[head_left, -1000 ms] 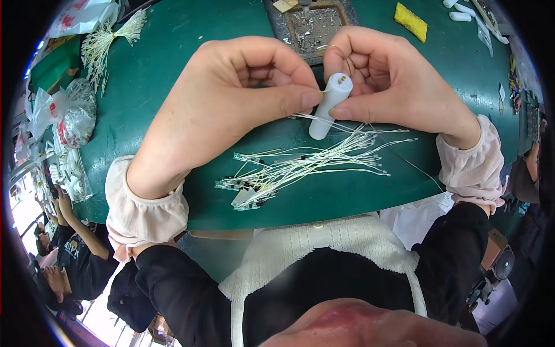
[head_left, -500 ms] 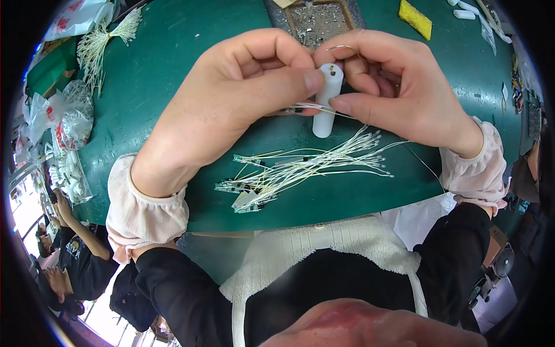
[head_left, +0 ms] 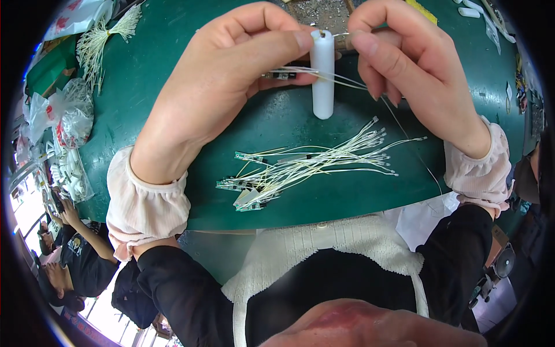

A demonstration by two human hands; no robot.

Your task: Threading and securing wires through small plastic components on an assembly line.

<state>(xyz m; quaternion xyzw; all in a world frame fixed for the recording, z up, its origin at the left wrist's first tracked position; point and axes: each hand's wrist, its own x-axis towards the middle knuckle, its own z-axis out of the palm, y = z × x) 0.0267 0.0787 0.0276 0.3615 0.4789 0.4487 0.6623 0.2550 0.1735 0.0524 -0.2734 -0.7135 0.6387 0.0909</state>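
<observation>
My left hand (head_left: pixel 231 69) pinches the top of an upright white plastic cylinder (head_left: pixel 323 87) between thumb and fingers. A small green circuit board (head_left: pixel 283 75) lies under the same hand's fingers, and pale thin wires (head_left: pixel 341 79) run from it across the cylinder toward the right. My right hand (head_left: pixel 404 63) is closed at thumb and forefinger on a thin silvery wire (head_left: pixel 341 34) that reaches the cylinder's top end. Its other fingers curl loosely. Below both hands, a bunch of white wires (head_left: pixel 324 162) with small green boards (head_left: pixel 231 185) at their left ends lies on the green tabletop (head_left: pixel 370 199).
A metal tray (head_left: pixel 306 11) with scraps stands at the far edge, beside a yellow sponge (head_left: pixel 422 10). Farther left are a tied wire bundle (head_left: pixel 107 43) and plastic bags (head_left: pixel 75 115). More white cylinders (head_left: pixel 468 11) lie far right. Another person (head_left: pixel 87 248) sits at left.
Both hands and the cylinder have moved up and away from me. My right hand has drawn off to the right, and its thumb has left the pale wires by the cylinder.
</observation>
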